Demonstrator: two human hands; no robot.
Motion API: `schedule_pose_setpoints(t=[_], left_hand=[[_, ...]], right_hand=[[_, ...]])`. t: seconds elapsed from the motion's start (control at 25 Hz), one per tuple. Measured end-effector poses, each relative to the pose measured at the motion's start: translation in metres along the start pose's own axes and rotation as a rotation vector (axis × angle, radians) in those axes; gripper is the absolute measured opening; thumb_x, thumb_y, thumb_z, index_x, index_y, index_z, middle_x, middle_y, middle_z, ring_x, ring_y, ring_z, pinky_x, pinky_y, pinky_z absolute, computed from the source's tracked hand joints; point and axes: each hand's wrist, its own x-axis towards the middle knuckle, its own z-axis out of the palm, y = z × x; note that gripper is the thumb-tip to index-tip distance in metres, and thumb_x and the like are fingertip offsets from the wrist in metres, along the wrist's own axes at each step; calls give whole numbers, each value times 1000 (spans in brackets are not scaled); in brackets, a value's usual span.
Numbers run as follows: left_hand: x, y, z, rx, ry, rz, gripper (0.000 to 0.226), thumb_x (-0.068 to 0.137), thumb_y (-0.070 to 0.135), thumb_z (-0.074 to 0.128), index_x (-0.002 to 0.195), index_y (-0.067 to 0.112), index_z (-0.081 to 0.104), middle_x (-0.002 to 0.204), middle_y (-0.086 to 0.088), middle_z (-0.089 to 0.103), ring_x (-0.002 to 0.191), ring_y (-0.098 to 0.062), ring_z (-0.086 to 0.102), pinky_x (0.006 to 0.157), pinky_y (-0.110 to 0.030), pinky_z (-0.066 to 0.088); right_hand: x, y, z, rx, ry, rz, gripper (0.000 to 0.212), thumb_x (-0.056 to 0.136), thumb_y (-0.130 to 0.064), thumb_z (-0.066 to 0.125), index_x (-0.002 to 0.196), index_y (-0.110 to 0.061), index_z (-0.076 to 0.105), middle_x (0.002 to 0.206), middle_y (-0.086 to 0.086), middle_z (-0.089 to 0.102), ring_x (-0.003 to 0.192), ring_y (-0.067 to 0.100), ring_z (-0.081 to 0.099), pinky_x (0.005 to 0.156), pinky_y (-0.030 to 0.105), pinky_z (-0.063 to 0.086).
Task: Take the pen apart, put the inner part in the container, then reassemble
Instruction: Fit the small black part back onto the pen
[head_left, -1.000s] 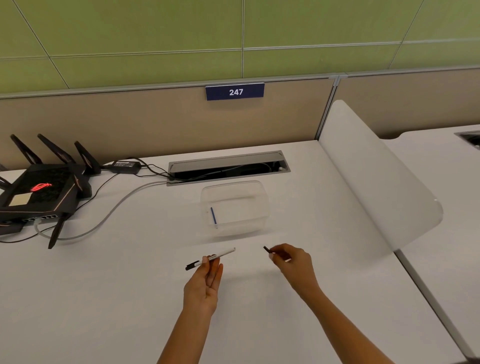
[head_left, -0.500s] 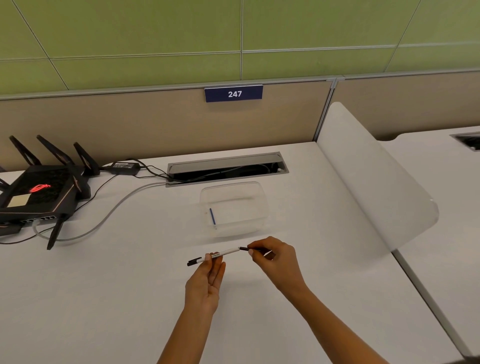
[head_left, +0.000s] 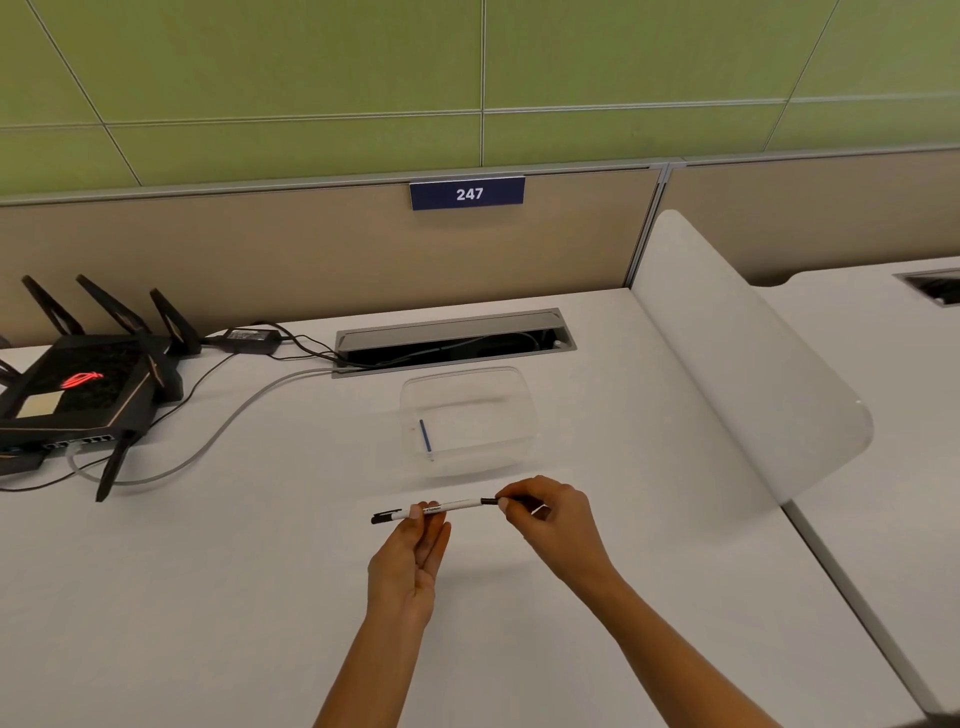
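My left hand (head_left: 410, 556) pinches the white pen barrel (head_left: 453, 506) near its middle, holding it level above the desk, black cap end pointing left. My right hand (head_left: 550, 525) grips a small black end piece (head_left: 489, 501) that meets the barrel's right end. Beyond the hands stands a clear plastic container (head_left: 519, 395). A thin blue inner part (head_left: 425, 435) lies inside it along the left wall.
A black router (head_left: 78, 389) with antennas and its cables (head_left: 218, 431) occupy the desk's left. A cable slot (head_left: 452, 338) is recessed behind the container. A white curved divider (head_left: 737, 374) borders the right side.
My right hand moved left and brought the black end piece from apart to against the barrel's right end. The left hand held the barrel nearly still.
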Motion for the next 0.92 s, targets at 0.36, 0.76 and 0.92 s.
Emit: schedule_pose_setpoints(t=[0.36, 0.76, 0.92], left_hand=[[-9, -6, 3, 54, -31, 70, 16, 87, 11, 64, 96, -1, 69, 83, -11, 77, 79, -21, 75, 63, -32, 61], [-18, -1, 9, 34, -6, 128, 13, 87, 10, 64, 94, 0, 69, 83, -11, 77, 77, -19, 75, 78, -37, 55], [-20, -1, 8, 37, -5, 146, 14, 87, 12, 65, 95, 1, 70, 81, -9, 78, 78, -19, 75, 66, -30, 61]], right_hand=[[-2, -5, 8, -318, -77, -17, 31, 94, -36, 55, 84, -12, 71, 65, -3, 60, 58, 13, 53, 59, 27, 44], [-7, -2, 9, -98, -11, 26, 20, 93, -31, 58, 81, -20, 69, 66, -11, 64, 62, 6, 59, 59, 15, 46], [-8, -3, 10, -50, -1, 27, 17, 92, -33, 59, 91, -20, 69, 74, -12, 65, 71, 9, 62, 65, 27, 54]])
